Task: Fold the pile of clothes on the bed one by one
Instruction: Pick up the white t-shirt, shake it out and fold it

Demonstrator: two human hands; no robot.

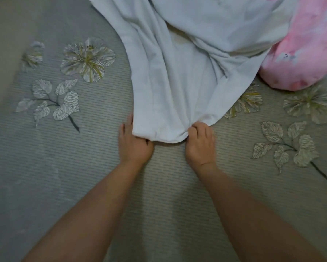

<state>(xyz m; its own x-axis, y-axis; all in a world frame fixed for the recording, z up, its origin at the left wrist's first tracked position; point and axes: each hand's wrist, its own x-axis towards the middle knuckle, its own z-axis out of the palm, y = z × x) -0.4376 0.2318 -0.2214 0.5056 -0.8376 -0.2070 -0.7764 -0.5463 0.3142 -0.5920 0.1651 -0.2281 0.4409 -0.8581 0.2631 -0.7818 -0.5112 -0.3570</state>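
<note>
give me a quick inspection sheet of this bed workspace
surface: grey bedspread with printed flowers and leaves
job's things: white garment, creased, spread on the bed, near edge bunched between both hands
clutter: pink cushion at the far right, white garment draped over its edge
grippers: left hand grips the near left corner; right hand grips the near right corner
cables: nothing seen
surroundings: nothing seen beyond the bed

The garment point(177, 72) is plain white, the bedsheet point(64, 167) grey with leaf-and-flower prints, the bundle point(300, 53) pink.
</note>
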